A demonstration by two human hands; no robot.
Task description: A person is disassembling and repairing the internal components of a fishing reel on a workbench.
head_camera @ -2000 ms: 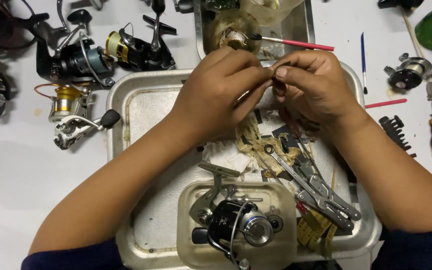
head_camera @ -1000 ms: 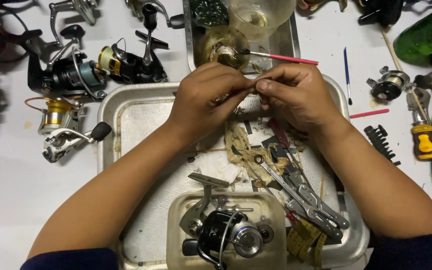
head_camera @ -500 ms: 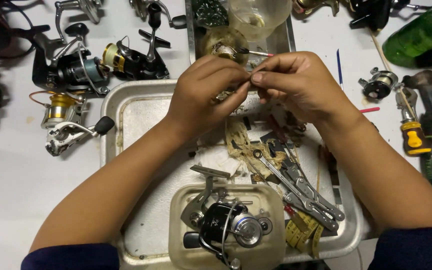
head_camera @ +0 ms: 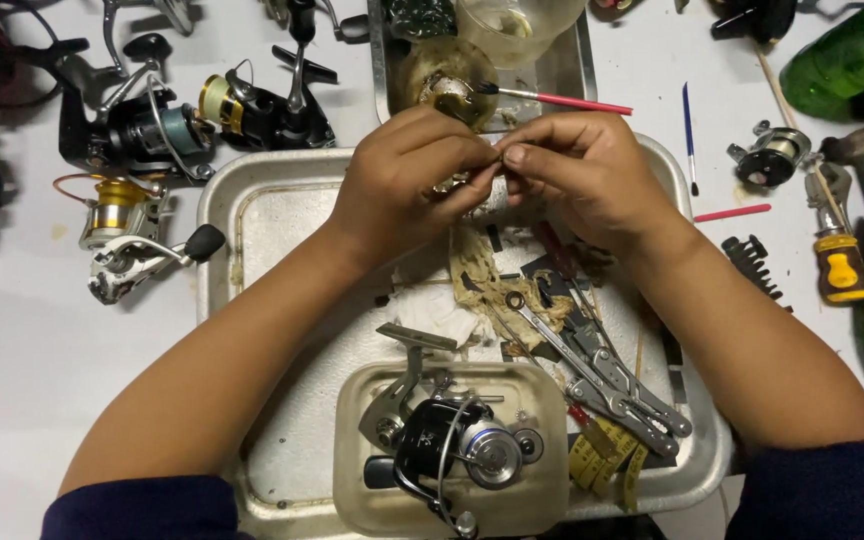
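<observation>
Metal tray (head_camera: 252,215) under left hand (head_camera: 402,185) and right hand (head_camera: 582,175), fingertips pinched together on small part (head_camera: 482,190), hard to identify; fishing reel (head_camera: 452,445) nearby.

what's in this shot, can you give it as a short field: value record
left hand: fingertips pinch a small part, mostly hidden, above the tray
right hand: fingertips meet the left hand's on the same part
tray: metal, holds a stained rag, pliers and a tub
tub: clear, holds a black spinning reel
left of tray: several reels on the white table
right of tray: yellow-handled screwdriver, green bottle
behind hands: red-handled brush in a second tray
</observation>
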